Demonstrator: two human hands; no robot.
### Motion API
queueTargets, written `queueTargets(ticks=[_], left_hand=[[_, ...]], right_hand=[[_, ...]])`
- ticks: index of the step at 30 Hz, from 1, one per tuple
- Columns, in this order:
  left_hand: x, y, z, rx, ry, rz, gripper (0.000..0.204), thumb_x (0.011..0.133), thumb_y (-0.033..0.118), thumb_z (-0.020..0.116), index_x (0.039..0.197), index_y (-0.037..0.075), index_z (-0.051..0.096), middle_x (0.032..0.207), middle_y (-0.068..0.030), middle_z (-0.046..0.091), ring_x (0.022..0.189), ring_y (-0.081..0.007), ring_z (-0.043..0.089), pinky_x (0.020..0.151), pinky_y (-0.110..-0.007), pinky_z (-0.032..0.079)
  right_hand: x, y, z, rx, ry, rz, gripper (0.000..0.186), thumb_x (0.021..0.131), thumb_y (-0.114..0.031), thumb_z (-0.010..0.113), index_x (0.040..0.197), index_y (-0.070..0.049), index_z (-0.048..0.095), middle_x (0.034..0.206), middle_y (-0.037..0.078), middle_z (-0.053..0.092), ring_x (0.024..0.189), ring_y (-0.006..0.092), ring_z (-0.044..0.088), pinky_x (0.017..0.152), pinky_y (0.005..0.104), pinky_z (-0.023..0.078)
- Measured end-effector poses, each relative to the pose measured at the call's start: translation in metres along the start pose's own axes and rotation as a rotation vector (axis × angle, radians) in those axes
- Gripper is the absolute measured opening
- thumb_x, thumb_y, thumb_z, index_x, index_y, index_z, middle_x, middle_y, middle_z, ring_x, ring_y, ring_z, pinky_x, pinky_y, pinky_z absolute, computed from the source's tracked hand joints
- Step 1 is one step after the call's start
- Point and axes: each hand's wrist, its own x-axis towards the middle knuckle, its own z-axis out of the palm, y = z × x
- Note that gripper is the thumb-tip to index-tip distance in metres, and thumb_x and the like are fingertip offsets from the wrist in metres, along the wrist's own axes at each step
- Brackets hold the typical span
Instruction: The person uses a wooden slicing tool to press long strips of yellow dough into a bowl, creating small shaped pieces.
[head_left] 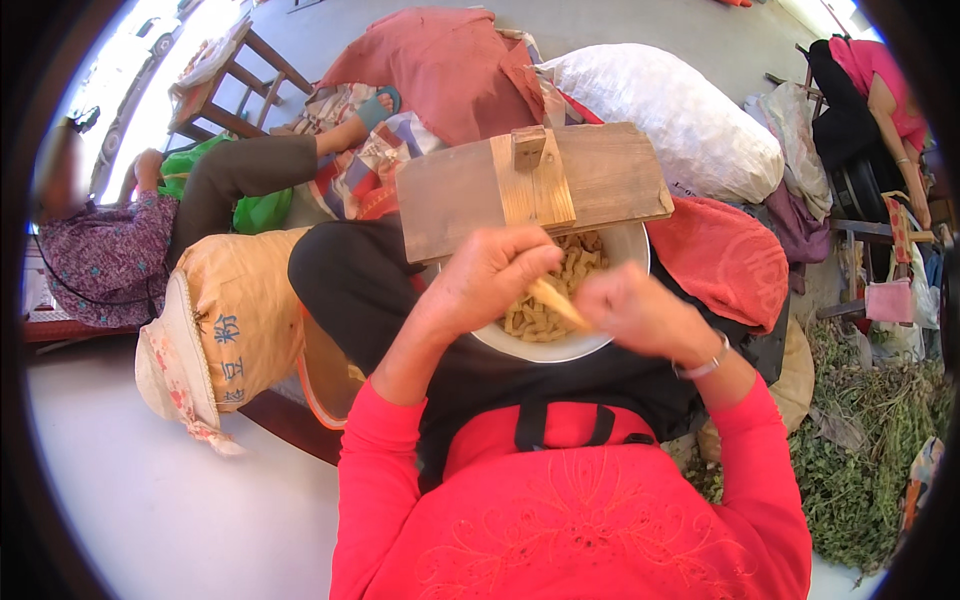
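Observation:
A white basin (548,352) sits on my lap with many yellow-brown, finger-sized pieces (545,318) in it. Above it, my left hand (492,278) is closed round one end of a pale yellow stick-like piece (556,300), whose exact kind I cannot make out. My right hand (640,310), somewhat blurred, is closed at the other end of that piece and wears a bracelet. A brown wooden board (610,180) with a lighter crosspiece and small raised block lies over the far side of the basin, hiding part of it.
A red towel (720,260) lies at my right knee, with a stuffed white sack (665,115) behind. An orange-tan bag (245,320) with a pale hat (180,350) stands left. Dried green plants (870,450) heap at right. One person (110,250) sits left, another (880,90) far right.

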Motion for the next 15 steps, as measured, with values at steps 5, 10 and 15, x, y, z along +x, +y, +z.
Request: queueTargets(ticks=[5, 10, 15], left_hand=[[-0.033, 0.057, 0.046, -0.212, -0.143, 0.494, 0.036, 0.098, 0.032, 0.046, 0.094, 0.001, 0.065, 0.072, -0.0105, 0.062, 0.061, -0.0241, 0.060, 0.057, -0.032, 0.047], [-0.032, 0.031, 0.079, -0.198, 0.021, 0.383, 0.026, 0.091, 0.016, 0.059, 0.112, 0.000, 0.051, 0.087, -0.0145, 0.061, 0.075, -0.0293, 0.064, 0.067, -0.034, 0.049], [-0.008, -0.036, 0.099, -0.704, 0.134, 0.034, 0.026, 0.094, 0.015, 0.058, 0.113, -0.001, 0.052, 0.079, 0.0025, 0.058, 0.069, -0.0158, 0.057, 0.063, -0.033, 0.048]], right_hand=[[-0.046, -0.081, -0.007, 0.740, -0.189, -0.649, 0.020, 0.083, -0.009, 0.069, 0.096, 0.006, 0.070, 0.068, 0.010, 0.063, 0.058, 0.0194, 0.060, 0.052, 0.0306, 0.046], [-0.034, -0.054, 0.008, -0.180, 0.745, -0.356, 0.026, 0.078, -0.009, 0.068, 0.103, -0.002, 0.070, 0.089, 0.012, 0.071, 0.067, 0.0233, 0.065, 0.060, 0.0311, 0.049], [-0.003, 0.018, 0.035, -0.469, 0.866, -0.204, 0.033, 0.073, -0.008, 0.065, 0.106, -0.010, 0.071, 0.065, 0.005, 0.056, 0.056, 0.0233, 0.053, 0.054, 0.0335, 0.039]])
